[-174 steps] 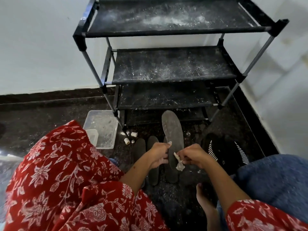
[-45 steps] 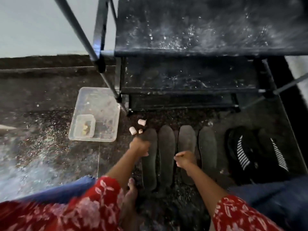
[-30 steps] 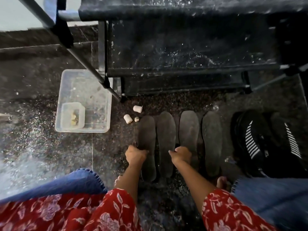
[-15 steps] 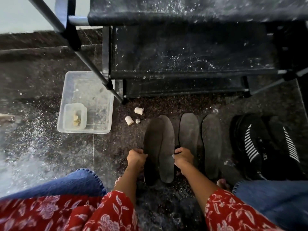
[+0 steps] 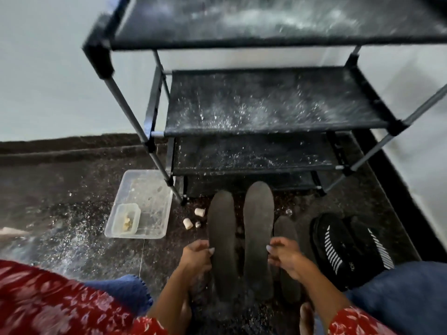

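The left hand curls round the left insole at its outer edge; the right hand grips the right insole likewise. Both insoles sit side by side between the hands; their long axes point away toward the shoe rack.

No word or number can be read here; a tiny white mark on the black white-striped sneaker is too blurred.
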A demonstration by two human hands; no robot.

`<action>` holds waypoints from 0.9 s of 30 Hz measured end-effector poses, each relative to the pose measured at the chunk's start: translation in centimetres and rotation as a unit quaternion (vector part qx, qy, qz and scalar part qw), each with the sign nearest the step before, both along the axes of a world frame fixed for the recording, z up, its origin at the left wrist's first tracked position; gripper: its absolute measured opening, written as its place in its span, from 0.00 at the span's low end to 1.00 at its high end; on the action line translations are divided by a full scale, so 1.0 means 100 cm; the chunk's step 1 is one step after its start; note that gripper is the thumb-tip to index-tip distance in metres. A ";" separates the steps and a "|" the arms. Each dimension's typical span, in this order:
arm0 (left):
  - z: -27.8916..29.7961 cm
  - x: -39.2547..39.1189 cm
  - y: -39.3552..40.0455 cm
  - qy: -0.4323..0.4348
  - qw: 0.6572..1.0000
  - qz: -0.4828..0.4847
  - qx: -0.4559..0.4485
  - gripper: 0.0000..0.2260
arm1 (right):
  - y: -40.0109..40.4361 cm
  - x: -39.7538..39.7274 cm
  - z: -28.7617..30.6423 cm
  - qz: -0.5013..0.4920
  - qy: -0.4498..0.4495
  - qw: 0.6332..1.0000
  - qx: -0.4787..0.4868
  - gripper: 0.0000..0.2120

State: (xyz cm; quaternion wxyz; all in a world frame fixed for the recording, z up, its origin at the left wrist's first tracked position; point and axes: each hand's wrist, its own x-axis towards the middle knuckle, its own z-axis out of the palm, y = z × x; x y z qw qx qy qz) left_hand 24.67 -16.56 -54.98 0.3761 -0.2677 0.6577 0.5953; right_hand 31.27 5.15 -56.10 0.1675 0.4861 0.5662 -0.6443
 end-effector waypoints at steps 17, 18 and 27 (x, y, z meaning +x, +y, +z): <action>0.202 -0.140 0.042 0.299 0.951 -0.001 0.081 0.06 | 0.055 -0.132 0.207 0.089 0.250 0.959 0.098 0.09; 0.205 -0.154 0.044 0.307 0.949 0.002 0.064 0.06 | 0.055 -0.148 0.211 0.085 0.252 0.958 0.105 0.09; 0.203 -0.241 0.057 0.322 0.943 -0.003 -0.080 0.07 | 0.053 -0.257 0.202 0.068 0.230 0.956 0.166 0.04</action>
